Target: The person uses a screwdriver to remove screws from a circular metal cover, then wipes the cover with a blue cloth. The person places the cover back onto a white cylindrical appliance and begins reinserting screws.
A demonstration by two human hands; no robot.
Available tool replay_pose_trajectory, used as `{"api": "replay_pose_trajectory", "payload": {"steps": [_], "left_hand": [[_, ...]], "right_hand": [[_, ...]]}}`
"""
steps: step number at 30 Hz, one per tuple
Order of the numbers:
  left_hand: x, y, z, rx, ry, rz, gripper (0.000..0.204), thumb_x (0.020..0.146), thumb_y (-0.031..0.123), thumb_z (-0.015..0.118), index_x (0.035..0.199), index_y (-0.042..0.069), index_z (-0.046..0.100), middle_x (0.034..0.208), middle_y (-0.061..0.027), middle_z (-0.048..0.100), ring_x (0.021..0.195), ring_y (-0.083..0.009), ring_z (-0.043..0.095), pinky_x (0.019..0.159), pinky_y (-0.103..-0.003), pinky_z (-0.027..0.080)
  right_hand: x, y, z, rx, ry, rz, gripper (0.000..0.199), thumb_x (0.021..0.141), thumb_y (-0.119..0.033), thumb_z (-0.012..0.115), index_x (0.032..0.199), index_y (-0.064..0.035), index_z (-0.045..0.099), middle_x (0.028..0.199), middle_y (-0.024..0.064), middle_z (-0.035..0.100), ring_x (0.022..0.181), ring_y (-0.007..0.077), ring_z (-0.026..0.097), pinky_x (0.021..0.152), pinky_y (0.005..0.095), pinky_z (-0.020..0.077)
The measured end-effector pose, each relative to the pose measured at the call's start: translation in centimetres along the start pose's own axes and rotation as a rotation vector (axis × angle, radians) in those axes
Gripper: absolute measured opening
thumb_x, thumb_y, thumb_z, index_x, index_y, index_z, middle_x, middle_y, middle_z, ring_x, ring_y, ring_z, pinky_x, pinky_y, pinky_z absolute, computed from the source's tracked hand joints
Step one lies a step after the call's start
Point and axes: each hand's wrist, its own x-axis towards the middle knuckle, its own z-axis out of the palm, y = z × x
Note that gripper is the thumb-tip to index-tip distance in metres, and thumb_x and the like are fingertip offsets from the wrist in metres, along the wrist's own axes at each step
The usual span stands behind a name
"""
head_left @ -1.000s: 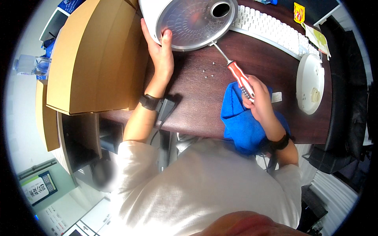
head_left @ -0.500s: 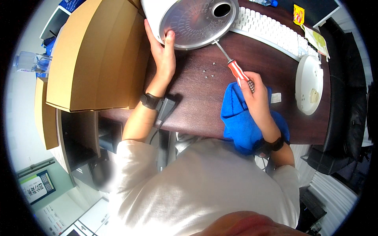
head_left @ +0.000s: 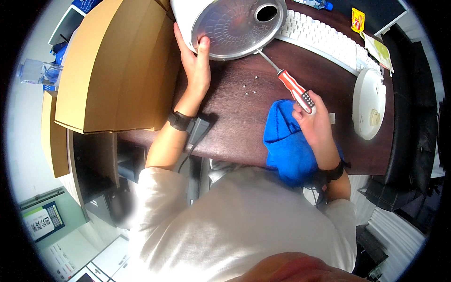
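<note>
A white round appliance housing lies tipped on the desk, showing a shiny metal disc with a dark round hole near its upper right. My left hand holds the housing at its left side, thumb on the metal rim. In my right hand is a screwdriver with a red, white and black handle, gripped near its end. Its tip meets a small tab on the disc's lower rim. Several small screws lie on the desk between my hands. A blue cloth lies under my right hand and wrist.
A white round cover lies at the right. A white keyboard runs behind the screwdriver. A large cardboard box stands along the left. A black adapter with a cable sits at the dark desk's front edge.
My right hand has slid back and right toward the screwdriver's handle end, and the handle has turned. The tip stays at the rim. The housing has shifted very slightly right.
</note>
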Motion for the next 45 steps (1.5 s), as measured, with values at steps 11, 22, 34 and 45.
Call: {"api": "replay_pose_trajectory", "payload": {"steps": [11, 22, 34, 45], "left_hand": [[-0.3, 0.1, 0.1, 0.008, -0.017, -0.042, 0.089, 0.088, 0.036, 0.061, 0.146, -0.001, 0.004, 0.128, -0.0169, 0.045, 0.114, -0.0219, 0.046, 0.100, -0.033, 0.034], [-0.2, -0.3, 0.1, 0.013, 0.000, -0.011, 0.090, 0.088, 0.035, 0.062, 0.145, -0.001, 0.003, 0.123, -0.0153, 0.047, 0.109, -0.0201, 0.048, 0.097, -0.032, 0.037], [-0.1, -0.4, 0.1, 0.002, -0.009, 0.006, 0.089, 0.089, 0.037, 0.059, 0.145, -0.002, 0.003, 0.136, -0.0186, 0.035, 0.123, -0.0238, 0.038, 0.105, -0.035, 0.027], [0.2, -1.4, 0.0, -0.064, -0.030, 0.004, 0.066, 0.091, 0.025, 0.055, 0.142, -0.001, 0.020, 0.136, -0.0150, 0.037, 0.121, -0.0230, 0.039, 0.105, -0.036, 0.027]], "right_hand": [[0.8, 1.8, -1.0, -0.956, 0.050, -0.592, 0.028, 0.095, -0.024, 0.049, 0.109, 0.0005, 0.049, 0.078, 0.0107, 0.060, 0.052, 0.0115, 0.051, 0.044, 0.0250, 0.0386], [0.2, 1.1, -0.2, -1.369, 0.086, -0.893, 0.047, 0.083, -0.014, 0.068, 0.121, -0.0015, 0.043, 0.076, 0.0071, 0.055, 0.060, 0.0144, 0.055, 0.053, 0.0278, 0.0464], [0.5, -0.1, 0.1, -0.684, 0.019, -0.069, 0.031, 0.097, -0.027, 0.045, 0.097, 0.0008, 0.059, 0.067, 0.0060, 0.057, 0.048, 0.0077, 0.050, 0.038, 0.0205, 0.0361], [0.8, 0.9, -0.7, -1.379, 0.138, -0.889, 0.037, 0.084, -0.022, 0.065, 0.111, -0.0033, 0.046, 0.084, 0.0178, 0.063, 0.074, 0.0337, 0.064, 0.063, 0.0403, 0.0503]]}}
